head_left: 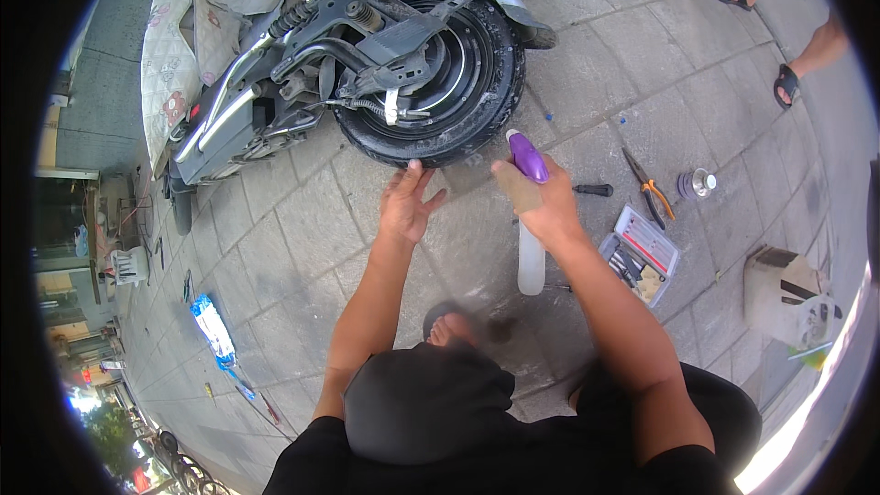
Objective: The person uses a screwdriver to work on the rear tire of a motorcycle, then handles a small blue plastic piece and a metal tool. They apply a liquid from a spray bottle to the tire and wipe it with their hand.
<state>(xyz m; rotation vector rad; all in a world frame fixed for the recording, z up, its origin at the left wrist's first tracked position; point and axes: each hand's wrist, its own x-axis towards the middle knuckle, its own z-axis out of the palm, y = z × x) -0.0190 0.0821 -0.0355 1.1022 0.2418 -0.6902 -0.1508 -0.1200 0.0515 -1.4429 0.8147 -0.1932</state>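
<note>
An electric scooter lies on its side at the far left, its black rear tire turned toward me and wet-looking in places. My left hand is open at the tire's near edge, fingers spread, with a fingertip touching the tread. Just right of it, my right hand is wrapped around the neck of a spray bottle. The bottle's purple spray head tilts toward the tire, and its pale, cloudy body hangs below my hand.
To the right lie a black-handled tool, orange-handled pliers, a small can and an open tool case. A whitish box stands farther right. A blue-white packet lies left. Another person's sandaled foot shows at far right.
</note>
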